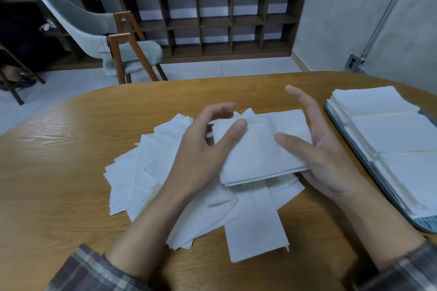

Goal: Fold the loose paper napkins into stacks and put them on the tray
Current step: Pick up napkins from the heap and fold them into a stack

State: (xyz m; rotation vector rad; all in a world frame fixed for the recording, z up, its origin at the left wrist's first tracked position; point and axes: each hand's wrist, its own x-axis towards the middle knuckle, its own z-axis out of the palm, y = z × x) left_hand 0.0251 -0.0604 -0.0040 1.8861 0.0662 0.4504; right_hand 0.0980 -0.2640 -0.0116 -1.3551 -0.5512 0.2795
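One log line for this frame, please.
stage: folding | left hand: pinches folded napkin | right hand: holds it, thumb on top | loose napkins: heaped on table | tray: folded stacks

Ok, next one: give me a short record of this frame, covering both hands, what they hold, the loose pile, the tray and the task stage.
left hand: thumb on top of the folded napkin stack, fingers curled over its far left edge
right hand: palm under the stack's right edge, thumb on top, fingers straight
loose napkins: spread on the table, below both hands
tray: at the right, filled with finished stacks lying side by side
stage: held stack not yet on the tray
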